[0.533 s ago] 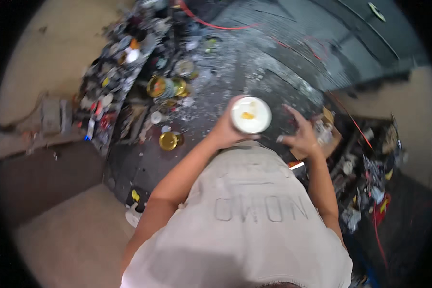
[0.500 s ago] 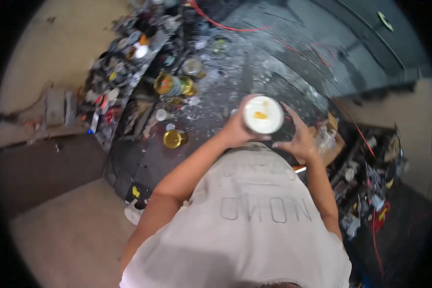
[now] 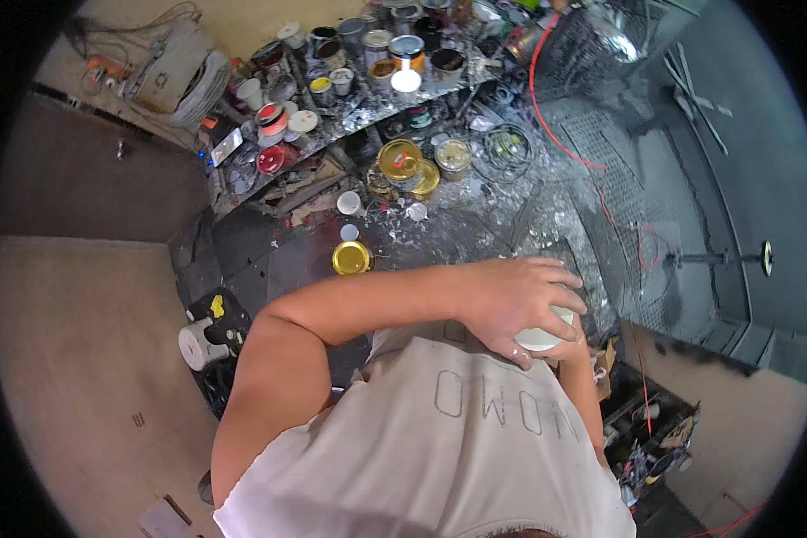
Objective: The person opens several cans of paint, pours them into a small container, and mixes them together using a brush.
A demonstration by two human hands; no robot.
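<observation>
White and round, the white round container [image 3: 540, 340] sits between both hands just in front of the right side of the pale cotton shirt [image 3: 421, 403], raised over the dark, paint-spattered floor [image 3: 475, 220]. The left hand [image 3: 527, 309] reaches across the body and clasps it from above, thumb on the near side and fingers spread over the top. The right hand [image 3: 578, 343] wraps its right side, though most of those fingers are hidden; how hard either one presses, I cannot tell.

The likeliest mishap is a slip: spread fingers on a smooth, curved surface, with the left wrist bent across, could let it twist or drop if the right hand loosens. A tilt might also spill whatever is inside, since the covering palm hides whether the top is sealed. A fall could knock the gold-topped round can [image 3: 352, 258] on the floor.

Counted: one container in the hands; one gold-topped can standing alone; two gold-lidded metal cans [image 3: 399, 159] below the long, paint-crusted shelf [image 3: 368, 124], perhaps another partly behind them; one pale round tub [image 3: 453, 155] beside those; one small white cup [image 3: 349, 203]; one white cylindrical roll [image 3: 196, 345] at the left. The shelf's pots overlap too much for a sure number.
</observation>
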